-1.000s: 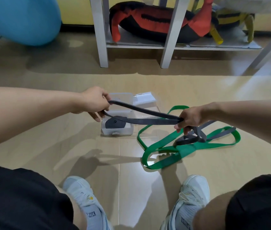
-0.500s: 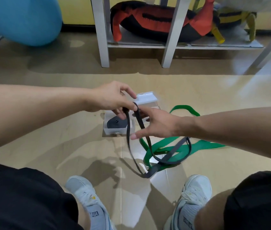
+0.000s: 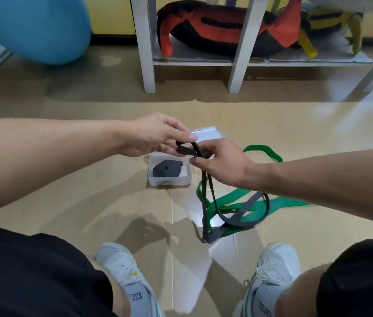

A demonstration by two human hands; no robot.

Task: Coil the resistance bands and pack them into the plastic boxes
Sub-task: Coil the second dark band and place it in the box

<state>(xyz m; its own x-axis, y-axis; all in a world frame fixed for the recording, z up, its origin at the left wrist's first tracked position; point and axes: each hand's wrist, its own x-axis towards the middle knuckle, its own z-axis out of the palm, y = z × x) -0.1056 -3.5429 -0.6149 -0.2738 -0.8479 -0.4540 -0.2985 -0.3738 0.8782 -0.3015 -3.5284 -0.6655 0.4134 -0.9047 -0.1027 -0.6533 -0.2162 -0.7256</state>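
A dark grey resistance band [image 3: 208, 202] hangs in a long loop from both hands down to the floor. My left hand [image 3: 158, 136] pinches its folded top end between thumb and fingers. My right hand [image 3: 219, 161] pinches the same band just beside it, fingertips nearly touching the left hand's. Below them a clear plastic box [image 3: 187, 179] stands open on the floor with a coiled dark band [image 3: 166, 169] inside. A second clear box [image 3: 208, 132] lies behind the hands, mostly hidden. A green resistance band [image 3: 261, 203] sprawls on the floor to the right, under the grey loop.
A white shelf frame [image 3: 145, 53] stands ahead, holding a red and black bag [image 3: 222, 30]. A blue exercise ball [image 3: 36, 28] sits at the far left. My two white shoes [image 3: 121, 264] are planted on the tan tiled floor.
One second ago the hands held the grey band stretched wide apart. They have come together above the open box, and the band now hangs folded in a loop down to the floor.
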